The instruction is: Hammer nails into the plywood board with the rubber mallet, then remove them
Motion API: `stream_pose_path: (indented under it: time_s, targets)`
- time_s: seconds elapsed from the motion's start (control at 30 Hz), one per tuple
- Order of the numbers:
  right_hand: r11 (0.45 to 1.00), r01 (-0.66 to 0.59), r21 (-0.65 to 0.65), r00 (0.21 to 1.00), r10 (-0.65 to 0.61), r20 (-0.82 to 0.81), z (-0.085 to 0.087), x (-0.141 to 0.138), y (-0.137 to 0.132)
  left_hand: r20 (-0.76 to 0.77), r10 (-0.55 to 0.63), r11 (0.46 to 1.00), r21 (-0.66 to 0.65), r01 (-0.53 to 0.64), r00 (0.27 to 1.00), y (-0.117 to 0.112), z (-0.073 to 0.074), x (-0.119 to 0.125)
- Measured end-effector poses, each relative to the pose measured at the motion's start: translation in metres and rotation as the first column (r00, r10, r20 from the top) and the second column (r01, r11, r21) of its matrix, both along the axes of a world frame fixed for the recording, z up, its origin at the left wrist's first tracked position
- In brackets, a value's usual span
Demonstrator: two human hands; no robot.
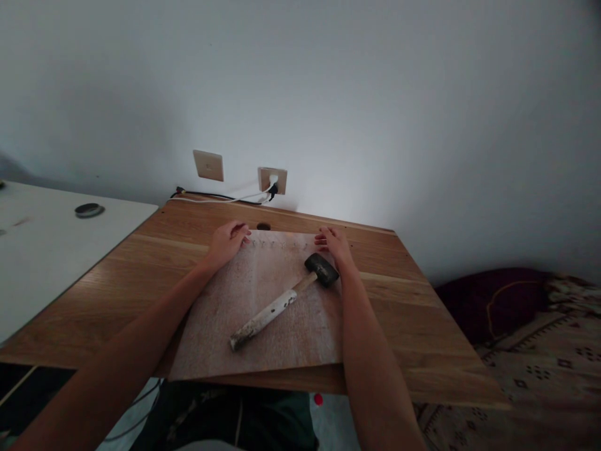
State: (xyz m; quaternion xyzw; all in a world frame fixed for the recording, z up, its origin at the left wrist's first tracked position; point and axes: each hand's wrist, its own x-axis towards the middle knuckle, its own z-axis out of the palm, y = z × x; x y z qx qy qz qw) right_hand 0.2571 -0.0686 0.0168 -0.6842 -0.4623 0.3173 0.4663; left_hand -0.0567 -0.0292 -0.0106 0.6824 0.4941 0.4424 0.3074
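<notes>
A thin wooden board (211, 332) lies on the wooden table, its near edge reaching about the table's front edge. Several small nails (280, 244) stand in a row along its far edge. Across the board rests a rubber mallet (267, 318), its black head at the upper right and its worn white handle pointing toward me. My left hand (230, 242) is closed at the far left corner, fingers curled over the edge. At the far right corner, my right hand (332, 243) holds the board's side with fingers bent, close to the mallet head. Neither hand touches the mallet.
The wooden table (399, 326) backs onto a white wall with a socket (280, 180), plugs and cables (220, 200). A round hole (263, 226) sits behind the board. On the left is a white table (42, 250) with a dark ring (89, 210). Patterned fabric (539, 363) lies right.
</notes>
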Motion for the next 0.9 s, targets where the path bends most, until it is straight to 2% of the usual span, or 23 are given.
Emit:
stream_pose_path:
  time_s: [0.1,0.17,0.23,0.27,0.3,0.37,0.5,0.7,0.8,0.9]
  targets:
    - [1.000,-0.020,0.004,0.992,0.020,0.123,0.013,0.002,-0.014,-0.004,-0.005,1.000,0.002,0.005,1.000,-0.001,0.000,0.000]
    - [0.995,-0.103,-0.019,0.953,0.104,0.283,0.022,-0.002,-0.032,-0.022,-0.008,1.000,0.002,0.008,1.000,-0.002,0.001,0.000]
    - [0.968,-0.214,-0.132,0.790,0.251,0.559,0.029,-0.009,-0.052,-0.055,-0.010,1.000,0.000,0.010,0.998,-0.002,0.001,0.000]
    - [0.956,-0.217,-0.199,0.699,0.294,0.652,0.031,-0.013,-0.061,-0.076,-0.013,1.000,0.002,0.013,0.997,-0.002,0.001,0.000]
    - [0.944,-0.205,-0.257,0.623,0.329,0.710,0.032,-0.017,-0.070,-0.097,-0.018,1.000,0.008,0.019,0.995,-0.002,0.001,0.000]
    - [0.930,-0.188,-0.315,0.556,0.365,0.747,0.033,-0.020,-0.080,-0.130,-0.027,0.999,0.025,0.030,0.991,-0.002,0.002,0.001]
    - [0.932,-0.183,-0.314,0.556,0.361,0.749,0.034,-0.006,-0.084,-0.156,-0.036,0.998,0.050,0.045,0.987,-0.002,0.003,0.002]
    - [0.952,-0.099,-0.290,0.545,0.295,0.785,0.033,0.010,-0.076,-0.180,-0.034,0.996,0.081,0.049,0.983,-0.004,0.002,0.003]
    - [0.966,-0.080,-0.246,0.538,0.249,0.805,0.036,0.008,-0.061,-0.280,-0.057,0.994,0.078,0.082,0.958,0.003,0.008,0.002]
    - [0.972,-0.059,-0.228,0.549,0.222,0.806,0.044,0.005,-0.035,-0.463,-0.187,0.972,0.042,0.232,0.867,0.018,0.025,-0.001]
